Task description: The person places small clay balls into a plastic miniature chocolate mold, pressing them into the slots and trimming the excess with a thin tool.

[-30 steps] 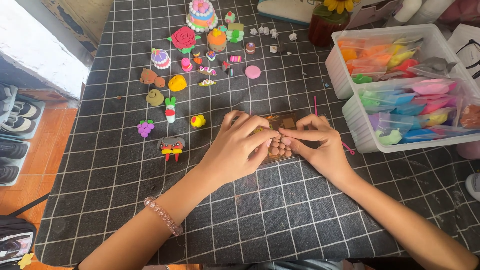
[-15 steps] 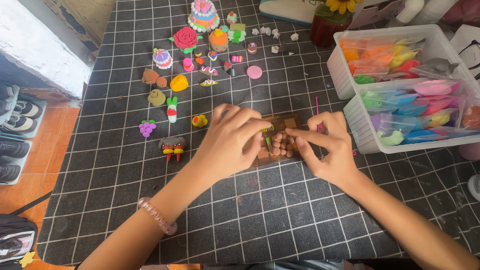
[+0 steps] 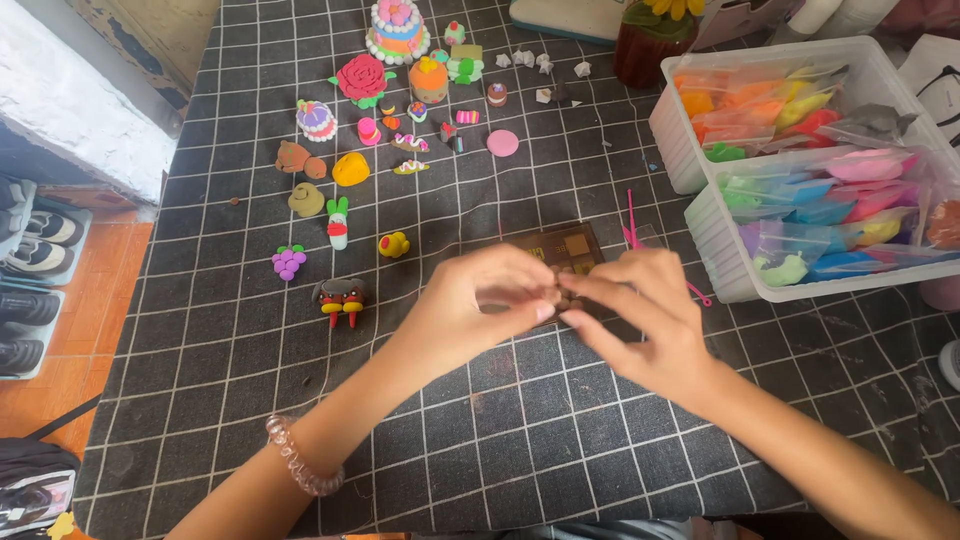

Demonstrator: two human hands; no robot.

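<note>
My left hand [image 3: 480, 300] and my right hand [image 3: 640, 320] meet fingertip to fingertip just above the black grid mat [image 3: 500, 430]. Together they pinch a small brown clay bit [image 3: 556, 296], which the fingers mostly hide. Right behind the fingers, a flat brown clay slab [image 3: 565, 248] with square patches lies on the mat. A beaded bracelet [image 3: 298, 462] sits on my left wrist.
Small clay figures stand at the back left: a layered cake [image 3: 397, 25], a red rose [image 3: 362, 78], purple grapes [image 3: 288, 262], a yellow duck [image 3: 394, 244] and two red mushrooms [image 3: 342, 298]. Clear bins [image 3: 700, 215] of coloured clay bags fill the right. A pink tool [image 3: 632, 215] lies beside them. Shoes [image 3: 35, 240] rest on the floor at left.
Both hands have lifted off the brown slab and drawn toward me, fingertips now pinched together. More of the slab shows behind them.
</note>
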